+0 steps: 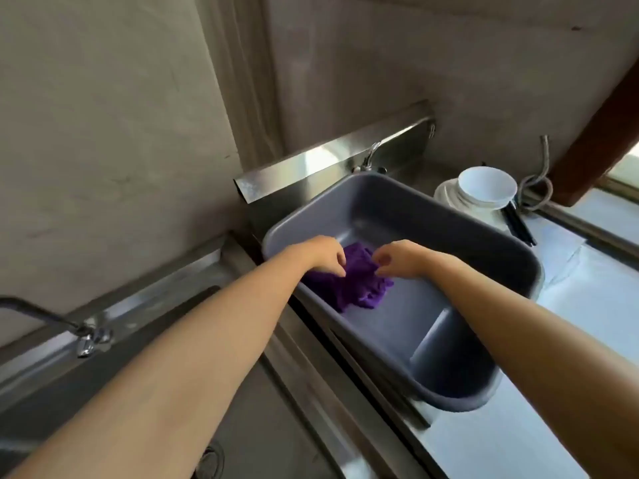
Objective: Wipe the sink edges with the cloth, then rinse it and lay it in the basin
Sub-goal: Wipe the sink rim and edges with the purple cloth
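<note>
A crumpled purple cloth lies on the floor of a grey plastic basin, near its left wall. Both my arms reach into the basin. My left hand rests on the cloth's left side with curled fingers pinching the fabric. My right hand is at the cloth's upper right, fingertips pinched on its edge. The steel sink lies at the left, partly hidden under my left forearm.
A tap stands at the sink's back left. Another tap rises behind the basin against a steel splashback. A stack of white bowls and dark chopsticks sit on the counter to the right.
</note>
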